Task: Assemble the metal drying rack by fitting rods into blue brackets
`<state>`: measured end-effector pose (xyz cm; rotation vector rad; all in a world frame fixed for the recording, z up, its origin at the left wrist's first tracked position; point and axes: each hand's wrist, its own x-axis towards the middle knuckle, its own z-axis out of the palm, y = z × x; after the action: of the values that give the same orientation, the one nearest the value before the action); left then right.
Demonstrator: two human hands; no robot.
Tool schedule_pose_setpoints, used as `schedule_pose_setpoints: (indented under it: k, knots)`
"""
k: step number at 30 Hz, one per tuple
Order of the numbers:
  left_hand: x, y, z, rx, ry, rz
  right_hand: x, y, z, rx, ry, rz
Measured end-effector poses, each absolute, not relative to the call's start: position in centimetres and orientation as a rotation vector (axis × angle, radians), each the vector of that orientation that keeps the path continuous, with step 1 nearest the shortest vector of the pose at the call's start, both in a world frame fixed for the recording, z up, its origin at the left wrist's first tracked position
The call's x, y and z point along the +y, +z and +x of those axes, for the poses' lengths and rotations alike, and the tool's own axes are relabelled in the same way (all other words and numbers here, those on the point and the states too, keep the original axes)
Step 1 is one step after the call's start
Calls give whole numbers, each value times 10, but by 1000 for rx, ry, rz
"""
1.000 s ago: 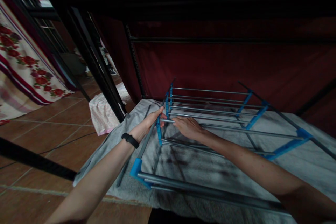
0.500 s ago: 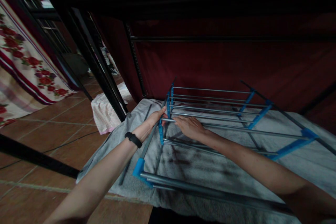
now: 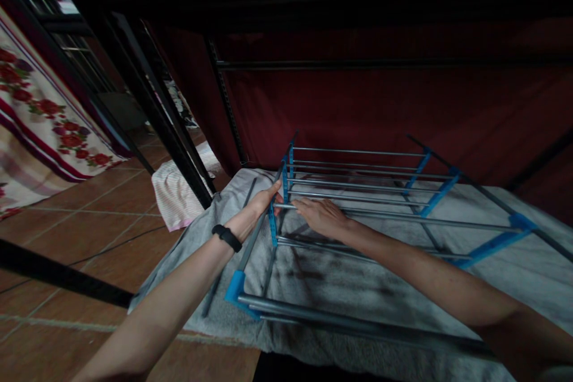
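Observation:
A rack of grey metal tubes and blue plastic connectors (image 3: 273, 227) lies on a grey blanket (image 3: 322, 283). My left hand (image 3: 267, 198), with a black band on its wrist, is closed round the rack's left side at a blue connector. Its thumb lies along the side tube and its other fingers are partly hidden behind. Close beside it, my right hand (image 3: 321, 216) is closed over a grey cross tube (image 3: 398, 219), near the end that meets that connector. Blue connectors (image 3: 496, 245) join the tubes at the right side too.
A loose grey tube (image 3: 215, 289) lies on the blanket left of the rack. Black metal posts (image 3: 152, 107) stand at the left and a dark shelf hangs overhead. Dark red cloth (image 3: 358, 107) covers the back. A striped cloth (image 3: 174, 194) rests on the tiled floor (image 3: 102, 203).
Both hands keep their places on the rack. My right hand has shifted very slightly left along the cross tube, and the whole view has moved a little.

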<state>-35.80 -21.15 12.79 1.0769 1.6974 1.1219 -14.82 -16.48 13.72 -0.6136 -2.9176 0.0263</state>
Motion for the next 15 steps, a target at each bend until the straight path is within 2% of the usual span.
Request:
schedule_pose_setpoints:
  k: [10, 15]
  knots:
    - [-211, 124, -354, 1688, 1136, 1101, -164, 140, -145, -2933, 97, -667]
    - [-211, 124, -352, 1647, 1153, 1095, -164, 141, -144, -2946, 33, -628]
